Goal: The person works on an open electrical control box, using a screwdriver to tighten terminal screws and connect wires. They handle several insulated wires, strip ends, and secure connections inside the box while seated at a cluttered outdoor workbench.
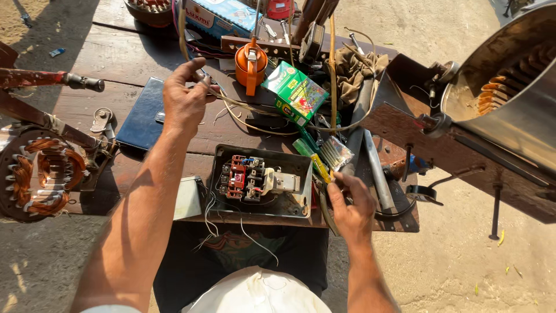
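Observation:
My left hand reaches over the wooden bench and pinches a thin pale wire that curves away to the right. At the bench's near edge my right hand grips the other stretch of wire, close to a yellow-handled screwdriver. Between my hands lies an open dark metal box with a red and white switch block and loose wires inside.
A dark blue flat case lies under my left hand. An orange oil can, a green carton, a rag and metal rods crowd the back. A copper-wound stator sits left; a steel drum stands right.

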